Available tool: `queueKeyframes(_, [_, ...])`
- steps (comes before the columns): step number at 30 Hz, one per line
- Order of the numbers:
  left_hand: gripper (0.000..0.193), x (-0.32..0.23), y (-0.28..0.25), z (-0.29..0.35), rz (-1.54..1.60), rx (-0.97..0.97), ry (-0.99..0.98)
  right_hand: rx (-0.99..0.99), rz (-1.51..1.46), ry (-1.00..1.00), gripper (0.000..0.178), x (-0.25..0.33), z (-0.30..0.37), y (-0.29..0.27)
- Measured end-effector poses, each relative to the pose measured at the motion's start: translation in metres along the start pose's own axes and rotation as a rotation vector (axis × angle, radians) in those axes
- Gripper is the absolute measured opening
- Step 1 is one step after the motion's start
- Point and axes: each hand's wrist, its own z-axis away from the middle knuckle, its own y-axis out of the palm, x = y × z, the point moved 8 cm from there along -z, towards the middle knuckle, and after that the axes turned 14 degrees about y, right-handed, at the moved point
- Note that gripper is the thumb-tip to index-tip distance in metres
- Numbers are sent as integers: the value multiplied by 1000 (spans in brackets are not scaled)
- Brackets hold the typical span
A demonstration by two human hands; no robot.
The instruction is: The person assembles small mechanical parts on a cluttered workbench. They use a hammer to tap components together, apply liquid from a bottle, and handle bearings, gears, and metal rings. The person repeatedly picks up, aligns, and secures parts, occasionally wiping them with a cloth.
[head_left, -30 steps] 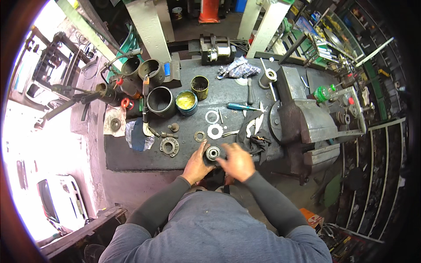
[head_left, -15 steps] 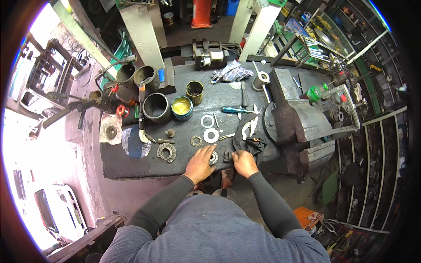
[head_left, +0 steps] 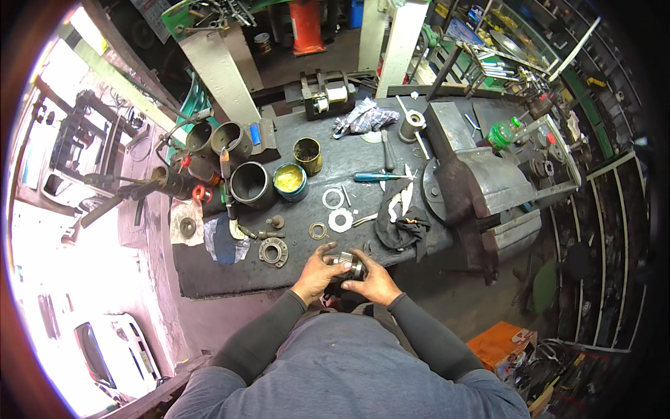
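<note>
Gear (head_left: 346, 258), held at the near edge of the bench (head_left: 220, 278). Left to right, we note: flange (head_left: 282, 253), lying flat; left hand (head_left: 314, 276) and right hand (head_left: 380, 283), clamped on the gear from opposite sides; dark cloth (head_left: 407, 234). We judge the gear heavy, rigid, perhaps greasy; best gripped round its body, both sides.

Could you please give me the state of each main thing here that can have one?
Toothed metal part: held between both hands
Left hand: gripping it
Right hand: gripping it
Blue tin: open, yellow contents
Olive-yellow tin: open, dark contents
Checked cloth: crumpled
Black cloth: crumpled
Screwdriver: lying flat
Green bottle: capped
Large vise: open or shut, cannot tell
</note>
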Motion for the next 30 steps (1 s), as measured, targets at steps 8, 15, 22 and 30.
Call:
queueKeyframes(8, [98,-12,5,4,-88,-21,16,-24,-299,212,72,-7,-22,-14])
queueKeyframes(15, [69,-28,-29,11,-930,-93,382,-136,517,69,69,47,-30,-36])
queueKeyframes(22, [72,-16,-33,29,-1119,-3,465,-88,902,5,51,75,-55,16])
queueKeyframes(30, [70,-7,-41,18,-1044,-84,461,31,702,-11,53,57,-79,13])
